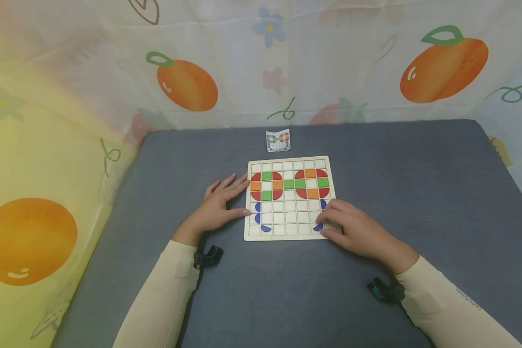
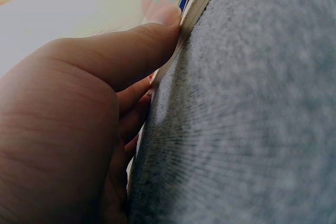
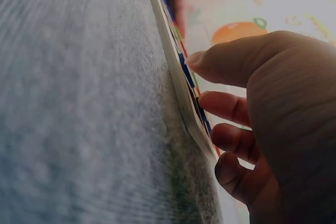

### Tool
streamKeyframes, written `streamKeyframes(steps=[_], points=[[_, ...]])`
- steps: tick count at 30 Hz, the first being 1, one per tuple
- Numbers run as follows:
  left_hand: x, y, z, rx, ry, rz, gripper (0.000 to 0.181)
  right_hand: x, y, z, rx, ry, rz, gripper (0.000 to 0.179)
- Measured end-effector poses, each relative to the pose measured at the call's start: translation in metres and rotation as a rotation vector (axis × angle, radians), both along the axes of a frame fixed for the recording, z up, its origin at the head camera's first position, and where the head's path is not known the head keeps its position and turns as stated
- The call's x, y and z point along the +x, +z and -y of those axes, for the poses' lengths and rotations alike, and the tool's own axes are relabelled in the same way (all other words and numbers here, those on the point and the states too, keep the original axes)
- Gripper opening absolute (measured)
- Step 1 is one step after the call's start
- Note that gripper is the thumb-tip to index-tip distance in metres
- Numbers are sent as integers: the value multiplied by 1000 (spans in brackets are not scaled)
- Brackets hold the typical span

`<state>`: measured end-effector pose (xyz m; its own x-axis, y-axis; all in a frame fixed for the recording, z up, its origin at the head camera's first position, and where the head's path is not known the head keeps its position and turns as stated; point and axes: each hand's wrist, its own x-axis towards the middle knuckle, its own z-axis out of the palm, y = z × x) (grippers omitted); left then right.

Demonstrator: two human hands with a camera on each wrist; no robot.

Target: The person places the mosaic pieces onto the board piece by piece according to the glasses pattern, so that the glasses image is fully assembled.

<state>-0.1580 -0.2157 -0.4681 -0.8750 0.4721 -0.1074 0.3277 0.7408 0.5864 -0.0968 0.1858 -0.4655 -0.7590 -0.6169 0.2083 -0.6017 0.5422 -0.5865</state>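
Observation:
A square wooden grid board (image 1: 289,232) lies on the table, with red, orange and green pieces forming two rounded shapes in its upper part. Several blue half-round pieces (image 1: 266,228) sit in cells lower down. My left hand (image 1: 219,205) rests against the board's left edge, fingers extended; in the left wrist view its thumb (image 2: 142,43) touches the rim. Over the lower right corner, my right hand (image 1: 356,229) pinches a blue half-round piece (image 1: 318,227) between thumb and fingertip, low against the board. The hand hides part of that corner. Another blue piece (image 1: 324,204) lies just above its fingers.
A small printed card (image 1: 278,140) with a similar coloured grid pattern lies behind the board. Grey cloth covers the table (image 1: 261,295). A fruit-patterned curtain (image 1: 239,58) hangs along the back and left side. Each wrist wears a black band-mounted camera (image 1: 208,257).

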Motion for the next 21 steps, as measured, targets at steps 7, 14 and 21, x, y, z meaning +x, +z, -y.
streamKeyframes(steps=[7, 14, 21], points=[[0, -1, -1, 2, -2, 3, 91, -1, 1, -8, -13, -40, 12, 25], [-1, -2, -2, 6, -1, 4, 92, -5, 1, -20, -49, -94, -26, 30], [-1, -1, -3, -1, 5, 6, 91, -12, 5, -32, -22, -204, -1, 32]])
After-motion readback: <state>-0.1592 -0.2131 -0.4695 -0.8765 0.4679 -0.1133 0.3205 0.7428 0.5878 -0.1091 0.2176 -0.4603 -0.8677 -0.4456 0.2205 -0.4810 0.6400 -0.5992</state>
